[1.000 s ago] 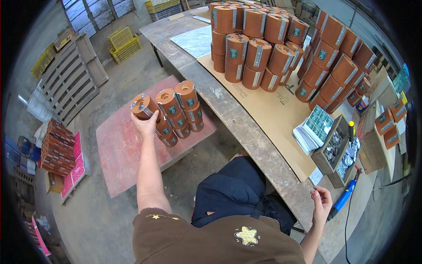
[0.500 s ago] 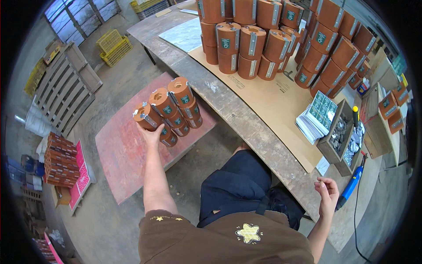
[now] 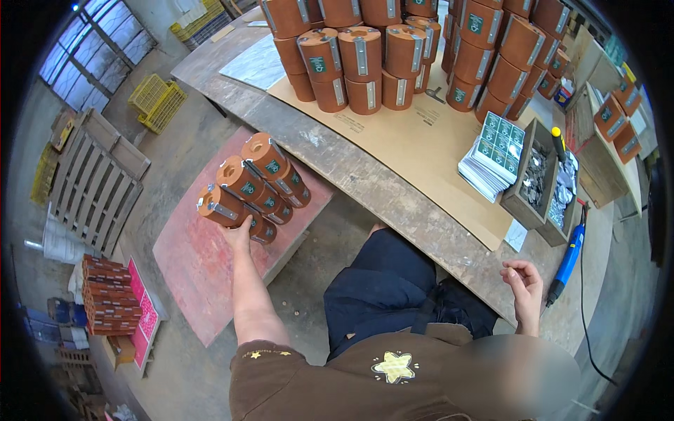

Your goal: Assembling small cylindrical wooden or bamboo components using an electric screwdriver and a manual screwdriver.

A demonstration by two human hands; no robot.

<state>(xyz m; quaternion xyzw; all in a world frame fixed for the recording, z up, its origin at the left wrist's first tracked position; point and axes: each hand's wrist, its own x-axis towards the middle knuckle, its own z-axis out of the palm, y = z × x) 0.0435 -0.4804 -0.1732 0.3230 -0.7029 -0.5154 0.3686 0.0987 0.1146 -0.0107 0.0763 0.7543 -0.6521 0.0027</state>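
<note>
My left hand (image 3: 237,233) is wrapped round the lower side of an orange-brown cylinder (image 3: 223,206), thumb on one side and fingers on the other. This cylinder has a centre hole and a metal strip. It sits at the near end of a stacked group of like cylinders (image 3: 261,189), several with green labels, on a reddish board (image 3: 189,259). My right hand (image 3: 524,286) hovers at the worktable's near edge, fingers loosely curled and thumb apart, with nothing visible in it. A blue corded tool (image 3: 567,265) lies just to its right.
Tall stacks of like cylinders (image 3: 361,63) stand on brown cardboard on the worktable (image 3: 316,151). Green label sheets (image 3: 495,151) lie beside a wooden tray (image 3: 523,203) of small metal parts. A yellow-handled screwdriver (image 3: 559,140) rests there. A pallet (image 3: 95,179) leans at left.
The head view has shifted, moving the worktable and its stacks leftward in the picture. My left hand stays on the same cylinder; my right hand keeps its loose curl by the table edge.
</note>
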